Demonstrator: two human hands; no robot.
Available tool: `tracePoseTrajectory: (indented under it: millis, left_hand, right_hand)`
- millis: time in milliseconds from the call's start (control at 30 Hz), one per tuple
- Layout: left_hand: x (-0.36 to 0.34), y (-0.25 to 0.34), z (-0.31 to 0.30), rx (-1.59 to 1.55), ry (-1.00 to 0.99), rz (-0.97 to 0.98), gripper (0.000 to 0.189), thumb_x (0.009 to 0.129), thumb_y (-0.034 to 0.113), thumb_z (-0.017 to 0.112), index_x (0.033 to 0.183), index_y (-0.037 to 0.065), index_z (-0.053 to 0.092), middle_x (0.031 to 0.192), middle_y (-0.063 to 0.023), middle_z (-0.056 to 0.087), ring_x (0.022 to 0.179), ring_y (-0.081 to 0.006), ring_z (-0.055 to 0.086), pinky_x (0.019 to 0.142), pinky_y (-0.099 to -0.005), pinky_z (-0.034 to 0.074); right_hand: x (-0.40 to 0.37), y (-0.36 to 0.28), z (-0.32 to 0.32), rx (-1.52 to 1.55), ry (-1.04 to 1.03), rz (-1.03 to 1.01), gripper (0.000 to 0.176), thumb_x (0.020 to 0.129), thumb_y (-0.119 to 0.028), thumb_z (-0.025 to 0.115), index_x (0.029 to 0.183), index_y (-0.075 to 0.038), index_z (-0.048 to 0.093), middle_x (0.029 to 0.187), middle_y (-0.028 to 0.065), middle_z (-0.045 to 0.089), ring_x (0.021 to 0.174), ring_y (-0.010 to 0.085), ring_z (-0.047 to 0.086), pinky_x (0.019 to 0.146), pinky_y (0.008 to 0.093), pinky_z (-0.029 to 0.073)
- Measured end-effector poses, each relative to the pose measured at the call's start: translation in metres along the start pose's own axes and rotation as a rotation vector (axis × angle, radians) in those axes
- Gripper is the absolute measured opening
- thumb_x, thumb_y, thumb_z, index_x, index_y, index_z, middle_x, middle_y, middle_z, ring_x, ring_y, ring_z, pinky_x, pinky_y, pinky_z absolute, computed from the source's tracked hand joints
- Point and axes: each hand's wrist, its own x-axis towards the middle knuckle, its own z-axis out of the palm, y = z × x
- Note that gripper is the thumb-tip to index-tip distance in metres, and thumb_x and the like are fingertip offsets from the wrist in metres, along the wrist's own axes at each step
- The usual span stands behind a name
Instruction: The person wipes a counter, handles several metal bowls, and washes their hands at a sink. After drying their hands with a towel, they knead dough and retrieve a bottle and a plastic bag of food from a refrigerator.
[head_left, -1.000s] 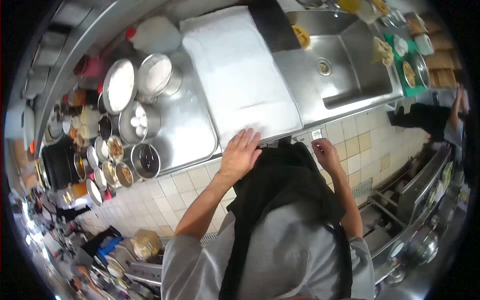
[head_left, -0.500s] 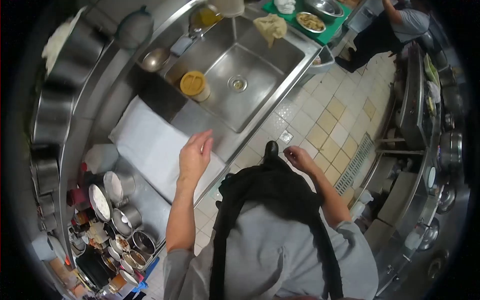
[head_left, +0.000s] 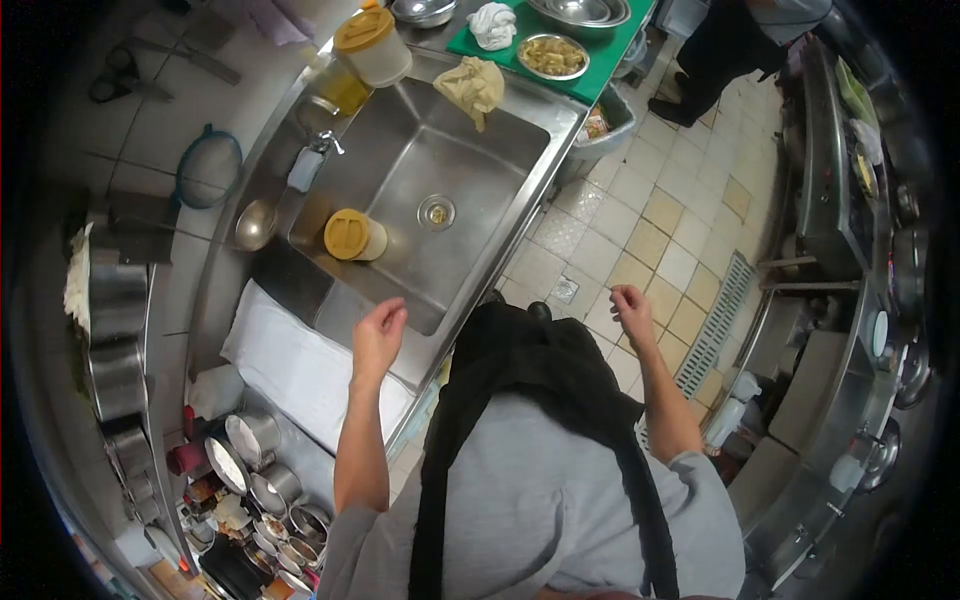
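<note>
My left hand (head_left: 378, 335) hovers empty over the near rim of the steel sink (head_left: 470, 250), fingers loosely curled, just right of the white cloth (head_left: 300, 365) spread on the counter. My right hand (head_left: 632, 305) hangs in the air above the tiled floor (head_left: 640, 230), holding nothing, fingers loosely bent. A yellow-lidded container (head_left: 352, 236) lies in the sink basin, up and left of my left hand. A beige rag (head_left: 474, 86) drapes over the sink's far edge.
Several steel pots and bowls (head_left: 255, 470) crowd the counter at lower left. A green board (head_left: 560, 70) with a bowl of food (head_left: 551, 55) lies beyond the sink. Another person (head_left: 740, 40) stands at top right. Steel counters (head_left: 840, 200) line the right side.
The view has swung toward the sink. My left hand has left the white cloth and moved over the sink's rim; my right hand has drifted a little rightward.
</note>
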Motion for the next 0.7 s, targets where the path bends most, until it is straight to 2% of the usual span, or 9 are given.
tracePoseTrajectory:
  millis: [67,167,300,367,433,500,567,667,700]
  left_hand:
    - [0.0,-0.032,0.014,-0.098,-0.082,-0.116,0.03,0.091,0.019,0.069,0.115,0.002,0.07,0.101,-0.0143,0.073,0.09,-0.0181,0.069,0.081,-0.0313,0.054]
    - [0.001,-0.061,0.026,-0.167,-0.176,-0.226,0.031,0.092,0.02,0.068,0.116,0.001,0.069,0.101,-0.0134,0.074,0.092,-0.0184,0.07,0.083,-0.0304,0.054]
    - [0.016,-0.08,0.025,-0.207,-0.206,-0.272,0.035,0.093,0.022,0.068,0.12,0.0,0.067,0.104,-0.0127,0.073,0.094,-0.0172,0.069,0.085,-0.0293,0.054]
    - [0.024,-0.07,0.012,-0.184,-0.214,-0.334,0.035,0.094,0.022,0.067,0.122,0.001,0.066,0.106,-0.0127,0.073,0.095,-0.017,0.068,0.085,-0.0291,0.053]
    - [0.033,-0.08,0.004,-0.234,-0.187,-0.323,0.035,0.095,0.021,0.066,0.122,0.001,0.066,0.108,-0.0123,0.072,0.095,-0.0158,0.067,0.085,-0.0288,0.052]
    - [0.037,-0.076,-0.01,-0.284,-0.151,-0.313,0.034,0.096,0.021,0.065,0.123,0.0,0.065,0.107,-0.0115,0.072,0.094,-0.0149,0.066,0.084,-0.0283,0.052]
    - [0.037,-0.07,-0.02,-0.34,-0.122,-0.303,0.034,0.096,0.02,0.064,0.123,0.0,0.065,0.105,-0.0107,0.071,0.092,-0.0141,0.065,0.083,-0.0278,0.052]
    - [0.033,-0.068,-0.031,-0.38,-0.008,-0.308,0.033,0.098,0.02,0.063,0.123,0.0,0.065,0.103,-0.0083,0.07,0.092,-0.0131,0.063,0.082,-0.0268,0.05]
    - [0.032,-0.066,-0.032,-0.478,0.08,-0.348,0.033,0.099,0.021,0.063,0.123,-0.001,0.065,0.103,-0.0079,0.069,0.092,-0.0131,0.062,0.082,-0.0266,0.049]
  right_hand:
    - [-0.001,-0.002,0.009,0.015,-0.029,0.031,0.022,0.097,-0.022,0.062,0.105,-0.002,0.066,0.084,0.0023,0.065,0.069,0.0105,0.062,0.058,0.0258,0.05]
    - [-0.013,-0.011,0.017,-0.314,-0.156,-0.117,0.019,0.096,-0.017,0.062,0.103,0.001,0.066,0.083,0.0058,0.066,0.07,0.0132,0.062,0.063,0.0291,0.051]
    - [-0.012,-0.064,0.023,-0.375,-0.198,-0.146,0.017,0.096,-0.014,0.062,0.103,0.001,0.067,0.083,0.0099,0.067,0.071,0.0158,0.063,0.065,0.0299,0.051]
    - [0.01,-0.084,0.019,-0.538,-0.208,-0.262,0.017,0.096,-0.014,0.062,0.104,0.0,0.067,0.086,0.0125,0.068,0.074,0.0186,0.065,0.066,0.03,0.051]
    - [0.033,-0.12,0.028,-0.537,-0.154,-0.282,0.017,0.095,-0.013,0.063,0.105,0.0,0.067,0.09,0.0149,0.069,0.076,0.0209,0.065,0.068,0.033,0.053]
    - [0.06,-0.156,0.041,-0.528,-0.133,-0.449,0.017,0.095,-0.012,0.064,0.107,0.0,0.066,0.093,0.0152,0.068,0.077,0.0227,0.065,0.067,0.0333,0.053]
    - [0.086,-0.2,0.054,-0.596,-0.188,-0.494,0.017,0.094,-0.01,0.063,0.109,-0.003,0.065,0.099,0.0156,0.067,0.085,0.0267,0.066,0.073,0.0353,0.054]
    - [0.12,-0.27,0.076,-0.781,-0.212,-0.739,0.022,0.091,-0.009,0.064,0.113,-0.004,0.063,0.106,0.0174,0.065,0.098,0.0333,0.064,0.084,0.0408,0.053]
    - [0.133,-0.289,0.083,-0.809,-0.214,-0.821,0.024,0.091,-0.01,0.064,0.114,-0.004,0.062,0.109,0.0178,0.064,0.101,0.0354,0.063,0.088,0.0424,0.052]
